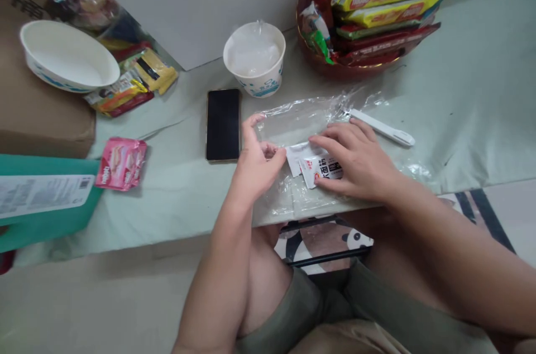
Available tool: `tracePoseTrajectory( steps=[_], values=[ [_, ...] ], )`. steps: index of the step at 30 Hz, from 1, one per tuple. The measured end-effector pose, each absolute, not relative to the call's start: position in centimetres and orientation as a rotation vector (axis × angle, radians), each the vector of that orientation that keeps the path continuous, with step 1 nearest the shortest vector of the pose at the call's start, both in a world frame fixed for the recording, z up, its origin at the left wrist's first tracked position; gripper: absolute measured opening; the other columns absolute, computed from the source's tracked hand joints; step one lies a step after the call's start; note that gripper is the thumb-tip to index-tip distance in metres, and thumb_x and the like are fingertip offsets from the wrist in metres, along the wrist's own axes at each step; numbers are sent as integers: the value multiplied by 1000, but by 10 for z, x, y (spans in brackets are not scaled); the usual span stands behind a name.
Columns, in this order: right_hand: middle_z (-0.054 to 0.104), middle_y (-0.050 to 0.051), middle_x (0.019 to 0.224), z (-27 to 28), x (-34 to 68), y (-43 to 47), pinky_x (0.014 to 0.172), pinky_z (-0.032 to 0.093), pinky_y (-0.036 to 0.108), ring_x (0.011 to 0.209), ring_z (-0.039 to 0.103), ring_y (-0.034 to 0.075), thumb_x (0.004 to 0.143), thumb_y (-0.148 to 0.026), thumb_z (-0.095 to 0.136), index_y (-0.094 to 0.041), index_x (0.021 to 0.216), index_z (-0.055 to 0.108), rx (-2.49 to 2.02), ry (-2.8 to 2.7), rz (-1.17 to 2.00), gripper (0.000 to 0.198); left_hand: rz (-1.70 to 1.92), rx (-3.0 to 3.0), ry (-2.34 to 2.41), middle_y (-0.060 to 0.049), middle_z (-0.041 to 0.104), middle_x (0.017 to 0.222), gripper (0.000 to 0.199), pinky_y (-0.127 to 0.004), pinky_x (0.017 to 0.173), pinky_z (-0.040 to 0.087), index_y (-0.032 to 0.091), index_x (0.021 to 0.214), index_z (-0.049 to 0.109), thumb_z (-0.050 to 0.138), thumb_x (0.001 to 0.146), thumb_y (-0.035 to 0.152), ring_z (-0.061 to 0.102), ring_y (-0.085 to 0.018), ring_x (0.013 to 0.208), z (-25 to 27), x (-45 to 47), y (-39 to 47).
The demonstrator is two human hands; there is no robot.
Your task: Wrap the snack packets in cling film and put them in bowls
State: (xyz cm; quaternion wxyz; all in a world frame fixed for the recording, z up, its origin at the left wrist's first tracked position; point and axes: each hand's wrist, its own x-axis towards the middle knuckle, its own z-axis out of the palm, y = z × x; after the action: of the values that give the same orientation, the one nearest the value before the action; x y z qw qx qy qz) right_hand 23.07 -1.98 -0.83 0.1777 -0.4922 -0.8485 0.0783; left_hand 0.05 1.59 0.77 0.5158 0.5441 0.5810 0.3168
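Observation:
A clear plastic bag (293, 116) lies spread on the cloth-covered table, with small white snack packets (312, 167) overlapping on it. My left hand (257, 161) is at the bag's left edge, its fingers curled on the film and its thumb tip close to the packets' left end. My right hand (358, 161) comes from the right and grips the packets between thumb and fingers, covering their right part. Dark Chinese print shows on the front packet. Beyond the right hand rests a white utility knife (383, 128), tilted across the bag's edge.
A phone (223, 125) and a white paper bucket (262, 72) stand left and behind. A red basket (310, 55) holds several snack packs. Farther left are a white bowl (69, 58), a pink wafer pack (121, 164), a green box (50, 214) and a cardboard box (37, 125).

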Motion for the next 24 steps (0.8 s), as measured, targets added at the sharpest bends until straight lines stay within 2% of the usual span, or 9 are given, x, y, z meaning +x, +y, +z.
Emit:
tracePoseTrajectory(
  steps=[3, 6, 9, 12, 15, 18, 22, 24],
  values=[
    [63, 14, 121, -9, 229, -21, 110, 38, 52, 114, 59, 31, 91, -52, 61, -18, 141, 54, -1371, -2357, 142, 61, 836, 1154, 1328, 7, 59, 73, 63, -27, 66, 54, 32, 139, 35, 62, 85, 13, 66, -12, 66, 14, 6, 21],
    [64, 13, 113, -10, 230, -22, 104, 40, 49, 107, 59, 29, 92, -53, 61, -19, 131, 59, -1324, -2332, 108, 52, 851, 1032, 1393, 7, 58, 70, 56, -22, 54, 48, 30, 135, 37, 56, 85, 13, 65, -12, 60, 17, 10, 26],
    [65, 12, 115, -9, 230, -22, 104, 37, 50, 113, 59, 29, 96, -50, 60, -21, 122, 62, -1297, -2344, 113, 40, 859, 1046, 1455, 7, 57, 66, 49, -21, 48, 41, 26, 131, 42, 51, 85, 10, 56, -9, 48, 15, 12, 31],
    [67, 10, 123, -8, 229, -21, 105, 36, 50, 120, 59, 29, 98, -46, 59, -24, 127, 61, -1267, -2373, 158, 36, 894, 1088, 1472, 7, 60, 67, 38, -23, 49, 41, 23, 125, 49, 48, 88, 12, 53, -8, 44, 11, 13, 36],
    [68, 9, 123, -8, 227, -20, 104, 36, 49, 119, 61, 28, 98, -45, 60, -23, 128, 61, -1261, -2390, 193, 37, 863, 1124, 1495, 4, 62, 67, 15, -25, 49, 41, 19, 102, 57, 45, 95, 21, 52, -8, 42, 7, 13, 39],
    [68, 12, 121, -10, 225, -23, 105, 35, 52, 115, 61, 30, 98, -46, 60, -19, 130, 60, -1291, -2367, 135, 43, 835, 1233, 1552, 2, 64, 69, 20, -26, 52, 41, 20, 88, 58, 42, 98, 28, 53, -9, 45, 6, 10, 38],
    [67, 14, 117, -11, 222, -27, 106, 35, 53, 108, 64, 30, 98, -45, 58, -17, 129, 60, -1299, -2361, 71, 42, 852, 1387, 1665, 0, 67, 71, 21, -27, 60, 42, 22, 87, 58, 43, 98, 32, 59, -13, 57, 6, 5, 38],
    [67, 14, 118, -10, 220, -28, 106, 34, 53, 110, 64, 30, 98, -44, 58, -19, 126, 60, -1296, -2366, 70, 38, 844, 1389, 1673, 0, 67, 70, 20, -27, 62, 41, 22, 86, 59, 43, 97, 31, 60, -15, 61, 6, 3, 39]
  ],
)
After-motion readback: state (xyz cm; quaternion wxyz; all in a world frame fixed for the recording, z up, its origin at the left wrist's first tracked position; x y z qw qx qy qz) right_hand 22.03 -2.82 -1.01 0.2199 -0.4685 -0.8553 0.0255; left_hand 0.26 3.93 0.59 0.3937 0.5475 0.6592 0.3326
